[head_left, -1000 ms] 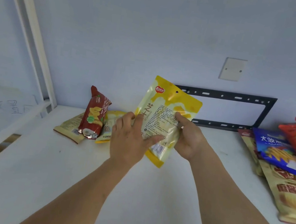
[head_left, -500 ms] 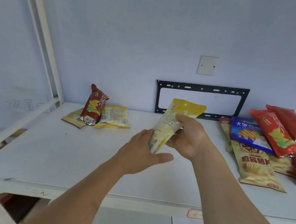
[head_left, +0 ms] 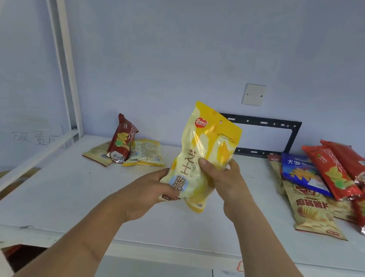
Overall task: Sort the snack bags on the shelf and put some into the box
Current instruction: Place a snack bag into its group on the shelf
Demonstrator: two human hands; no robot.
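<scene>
1. White shelf [head_left: 50,189] against a pale wall; no box in view.
2. Yellow snack bag [head_left: 200,157] held upright above the shelf, between both hands.
3. Left hand [head_left: 144,194] grips its lower left edge; right hand [head_left: 223,177] pinches its right side, thumb on front.
4. Sorted bags [head_left: 127,151] lie left of the hands, unsorted pile [head_left: 335,185] right.
5. Likely light, puffy, slick film, crushable contents: hold edges or the top seal, squeeze gently.

A pale blue wall [head_left: 192,33] filled the upper frame, with a white blank plate [head_left: 253,94] right of centre and a black metal bracket [head_left: 292,140] below it. White frame struts [head_left: 60,32] were seen slanting at upper left.
</scene>
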